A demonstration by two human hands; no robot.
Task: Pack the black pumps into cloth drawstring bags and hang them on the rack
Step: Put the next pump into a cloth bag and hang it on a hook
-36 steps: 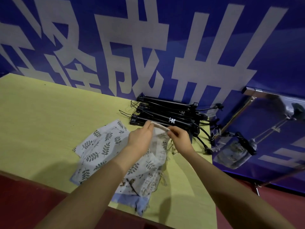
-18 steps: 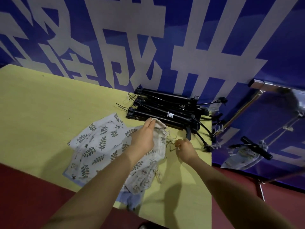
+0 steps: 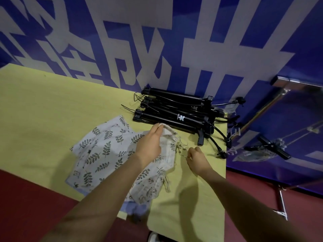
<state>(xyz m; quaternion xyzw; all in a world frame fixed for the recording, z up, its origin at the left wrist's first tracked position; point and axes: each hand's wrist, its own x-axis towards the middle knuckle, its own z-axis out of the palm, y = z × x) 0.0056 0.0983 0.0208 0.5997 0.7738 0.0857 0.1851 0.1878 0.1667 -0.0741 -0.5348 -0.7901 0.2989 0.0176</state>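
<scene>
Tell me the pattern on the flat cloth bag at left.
Dark leaf sprigs on white cloth bag, head view.

black pumps (image 3: 176,112) stacked, leaf-print cloth bags (image 3: 106,151) flat

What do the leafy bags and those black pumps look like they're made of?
Leaf-print bags: soft woven cloth, matte, judging by the wrinkles and limp folds. Black pumps: hard tubes with a slight sheen, plastic or painted metal; the picture cannot settle which.

bare table (image 3: 43,105) lies left; black pumps (image 3: 174,112) block the back.
</scene>
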